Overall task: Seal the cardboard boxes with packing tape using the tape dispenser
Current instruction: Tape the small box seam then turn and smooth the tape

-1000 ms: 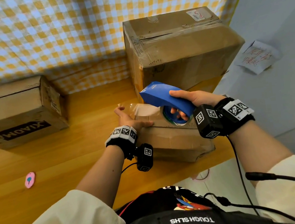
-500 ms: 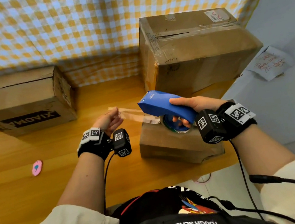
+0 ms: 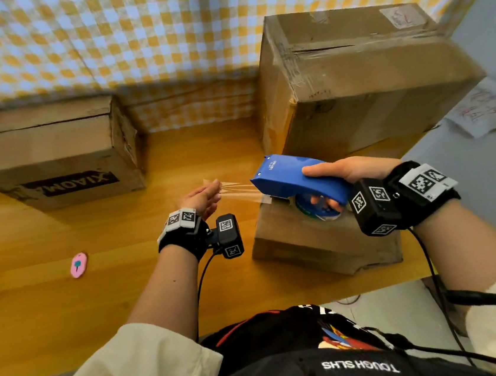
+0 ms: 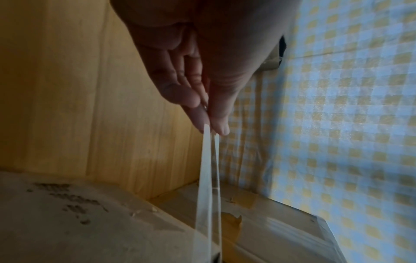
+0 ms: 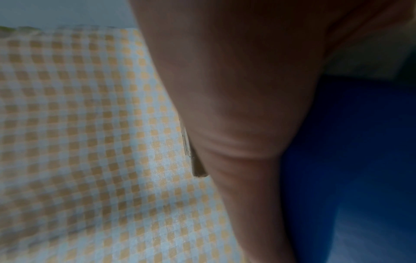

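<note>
My right hand (image 3: 336, 177) grips the blue tape dispenser (image 3: 296, 179) just above a small flat cardboard box (image 3: 317, 241) near the table's front edge. A strip of clear packing tape (image 3: 237, 190) runs from the dispenser's nose leftward to my left hand (image 3: 203, 197). In the left wrist view the thumb and fingertips (image 4: 216, 122) pinch the end of the tape (image 4: 208, 178), which is stretched taut over the box (image 4: 67, 222). The right wrist view shows only my right hand (image 5: 236, 106) against the blue dispenser (image 5: 349, 160).
A large taped cardboard box (image 3: 361, 82) stands at the back right, and a box printed XIAOMI (image 3: 51, 151) at the back left. A pink tag (image 3: 78, 264) lies on the wooden table (image 3: 98, 297). Checked cloth (image 3: 131, 40) hangs behind. The table's right edge is close.
My left hand left the small box, pinched the tape end and pulled it out leftward. The right hand kept the dispenser over the box, raising it slightly.
</note>
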